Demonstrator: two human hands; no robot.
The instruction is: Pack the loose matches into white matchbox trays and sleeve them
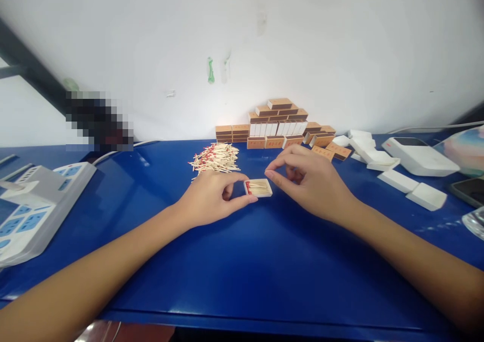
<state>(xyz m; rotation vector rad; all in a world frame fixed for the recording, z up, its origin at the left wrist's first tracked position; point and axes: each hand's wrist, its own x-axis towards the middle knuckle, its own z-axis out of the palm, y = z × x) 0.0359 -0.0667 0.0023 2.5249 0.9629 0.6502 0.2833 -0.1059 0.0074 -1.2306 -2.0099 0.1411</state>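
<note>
Between the thumb and index finger of my left hand point(212, 196) is a small white matchbox tray point(265, 192), gripped at its left end. Several matches point(257, 186) lie in it, red heads toward the left. My right hand point(312, 180) hovers just right of the tray, not touching it. Its thumb and fingertips are curved with a gap between them, and nothing shows in them. Behind my left hand lies a loose pile of red-tipped matches point(218, 158). A stack of orange-brown matchboxes point(278, 114) rises against the wall, behind the tray.
White empty trays point(372, 155) lie scattered at the right, near a white device point(420, 156) and a dark phone point(471, 189). A clear glass point(475, 222) stands at the right edge. On the left is a white and blue power strip point(45, 206) on the blue table point(234, 276).
</note>
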